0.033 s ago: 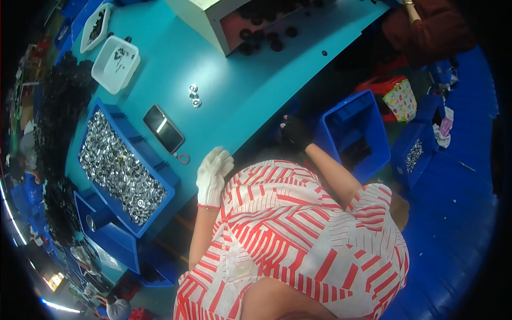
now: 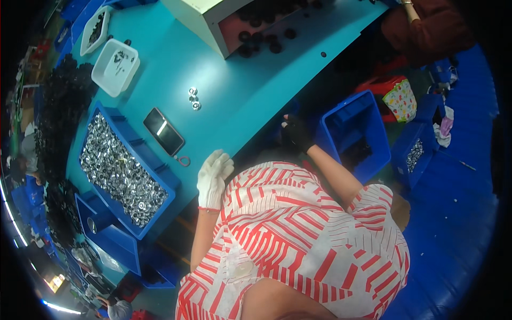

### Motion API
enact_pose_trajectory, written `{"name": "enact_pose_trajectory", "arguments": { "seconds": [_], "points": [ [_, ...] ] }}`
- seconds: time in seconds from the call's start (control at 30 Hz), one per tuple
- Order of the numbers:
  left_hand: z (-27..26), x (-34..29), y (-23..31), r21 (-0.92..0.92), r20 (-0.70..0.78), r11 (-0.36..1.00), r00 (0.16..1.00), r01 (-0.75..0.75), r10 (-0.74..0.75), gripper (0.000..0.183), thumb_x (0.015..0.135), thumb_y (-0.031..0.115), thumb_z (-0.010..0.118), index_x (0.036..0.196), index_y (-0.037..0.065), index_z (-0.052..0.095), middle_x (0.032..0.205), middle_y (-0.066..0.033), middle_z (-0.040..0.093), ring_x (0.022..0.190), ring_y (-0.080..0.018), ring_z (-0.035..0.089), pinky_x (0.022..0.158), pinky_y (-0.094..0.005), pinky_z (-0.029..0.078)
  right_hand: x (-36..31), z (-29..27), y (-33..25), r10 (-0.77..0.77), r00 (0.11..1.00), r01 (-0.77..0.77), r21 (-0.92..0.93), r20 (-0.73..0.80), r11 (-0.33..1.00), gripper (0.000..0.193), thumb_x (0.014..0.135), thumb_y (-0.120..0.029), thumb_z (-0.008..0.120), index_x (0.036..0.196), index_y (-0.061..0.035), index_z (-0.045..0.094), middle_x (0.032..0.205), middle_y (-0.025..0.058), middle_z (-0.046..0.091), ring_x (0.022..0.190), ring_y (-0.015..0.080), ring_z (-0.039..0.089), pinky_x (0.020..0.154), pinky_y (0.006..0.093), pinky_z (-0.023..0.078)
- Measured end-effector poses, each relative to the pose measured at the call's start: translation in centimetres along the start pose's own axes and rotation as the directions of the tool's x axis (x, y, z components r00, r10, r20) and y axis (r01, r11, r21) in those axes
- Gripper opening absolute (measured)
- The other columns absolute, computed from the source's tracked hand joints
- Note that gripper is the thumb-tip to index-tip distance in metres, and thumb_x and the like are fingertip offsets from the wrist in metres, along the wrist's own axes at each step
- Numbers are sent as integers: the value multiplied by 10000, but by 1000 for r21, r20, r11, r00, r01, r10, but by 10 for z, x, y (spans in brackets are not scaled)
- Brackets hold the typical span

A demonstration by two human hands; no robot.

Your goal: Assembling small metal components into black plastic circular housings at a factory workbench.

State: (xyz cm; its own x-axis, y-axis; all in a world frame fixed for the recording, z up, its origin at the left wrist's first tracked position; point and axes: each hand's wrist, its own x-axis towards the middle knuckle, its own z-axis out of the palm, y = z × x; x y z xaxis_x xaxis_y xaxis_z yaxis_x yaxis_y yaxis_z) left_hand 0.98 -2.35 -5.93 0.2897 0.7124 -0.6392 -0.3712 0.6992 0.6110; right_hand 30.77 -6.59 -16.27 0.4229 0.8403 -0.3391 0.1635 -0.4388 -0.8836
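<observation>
My left hand point(image 2: 214, 178), in a white knit glove with a red cuff edge, rests at the near edge of the teal table point(image 2: 224, 114). Its fingers are loosely stretched, slightly bent, and hold nothing visible. My right hand point(image 2: 296, 136) wears a black glove with bare fingertips. It hangs by the table edge left of a blue bin, fingers reaching out and a little apart; its palm is hidden and I see nothing in it. Nearest my left hand lies a dark-screened phone point(image 2: 164, 131) with a pink ring strap. Beyond it, several shiny metal rings point(image 2: 194, 99) lie in a short row.
A blue crate point(image 2: 173, 193) full of shiny metal rings stands left. Farther back are white trays point(image 2: 97, 81) and a pale box point(image 2: 217, 40) with black round parts. A deep blue bin point(image 2: 341, 118) stands right of my right hand. A person in dark red point(image 2: 426, 34) is at far right.
</observation>
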Motion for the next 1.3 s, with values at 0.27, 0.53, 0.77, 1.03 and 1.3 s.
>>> {"name": "enact_pose_trajectory", "arguments": {
  "seconds": [0.27, 0.53, 0.77, 1.03, 1.3],
  "points": [
    [16, -13, 4, -128, 1, 992, 1000, -4, 4, 479, 875, 91, 576, 1256, -98, 356, 1071, -180, 517, 846, -200, 544, 754, -294, 486, 127, -12, -81, -500, 845, 438, -294, -188, 850, 236, 796, -171, 629, 999, -50, 627, 997, 168, 609, 921, 328, 588, 811, 385, 475],
    [17, -18, 8, -128, -47, 991, 998, -44, 38, 472, 878, 84, 562, 1254, -110, 351, 1046, -169, 511, 848, -204, 529, 756, -283, 472, 201, -7, -95, -537, 840, 333, -704, -80, 627, 197, 755, -184, 630, 925, -86, 630, 901, 159, 593, 870, 323, 565, 741, 431, 467],
    [-4, -5, 0, -197, 64, 980, 998, -13, 26, 550, 861, 124, 604, 1288, -99, 338, 1115, -181, 519, 895, -220, 562, 769, -309, 497, 83, 28, -119, 112, 845, -422, 524, 522, 739, 301, 844, -285, 627, 1073, -93, 592, 939, 48, 635, 734, 169, 634, 617, 279, 494],
    [10, 3, 17, -93, 130, 996, 991, -19, 31, 609, 853, 204, 632, 1292, -105, 346, 1106, -164, 522, 943, -234, 556, 796, -299, 492, 11, 52, -122, -6, 567, -641, 445, 824, 625, 367, 898, -318, 528, 1144, -45, 515, 1009, 134, 624, 705, 199, 635, 548, 273, 503],
    [7, -5, 22, -167, 101, 986, 994, -14, 32, 444, 888, 153, 554, 1237, -85, 419, 1073, -173, 560, 871, -228, 598, 784, -320, 513, -29, 72, -153, 81, 648, -336, 188, 758, 923, 406, 857, -178, 594, 1220, -32, 489, 1054, 83, 568, 933, 137, 550, 799, 279, 459]
  ]
}}
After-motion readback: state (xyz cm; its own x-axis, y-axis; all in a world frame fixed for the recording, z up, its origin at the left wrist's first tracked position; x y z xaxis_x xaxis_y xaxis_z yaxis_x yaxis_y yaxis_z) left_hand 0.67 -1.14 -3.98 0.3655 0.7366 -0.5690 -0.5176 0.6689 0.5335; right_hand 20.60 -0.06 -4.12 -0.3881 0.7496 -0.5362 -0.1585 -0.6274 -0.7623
